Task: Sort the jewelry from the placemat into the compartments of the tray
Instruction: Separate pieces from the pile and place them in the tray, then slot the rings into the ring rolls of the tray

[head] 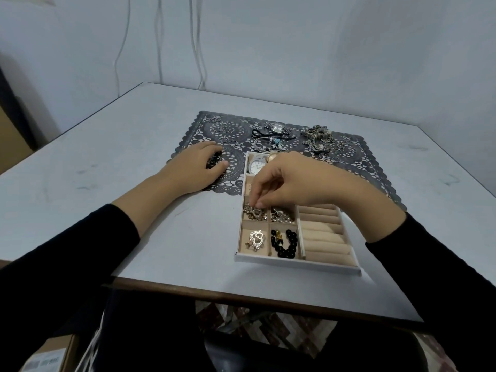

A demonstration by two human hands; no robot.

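**Right hand down in the tray, unsorted pieces beyond both hands**

Nearest the person, just short of the right fingertips, the tray (pixel 295 265) holds a heart pendant (pixel 256 237) and a string of black beads (pixel 284 242) in separate compartments, with padded ring rolls (pixel 322 233) under the right wrist. The tray's long axis runs away from the person.

The right hand (pixel 291 183) reaches down, and its thumb and fingertips (pixel 258 205) pinch a chain piece (pixel 253 214) lying in the next compartment.

To its left and well apart, the left hand (pixel 197 165) rests on the placemat (pixel 357 159), fingers curled round a dark beaded bracelet (pixel 214 163).

Beyond both hands the rest waits. The loose rings (pixel 222 130) lie ahead of the left hand. A watch (pixel 277 128) lies between the hands' lines, and a tangle of chains (pixel 318 138) lies ahead of the right, so the right hand is probably nearer for that one.

All of it sits on a pale table (pixel 120 135) set into a corner of plain walls (pixel 295 44).
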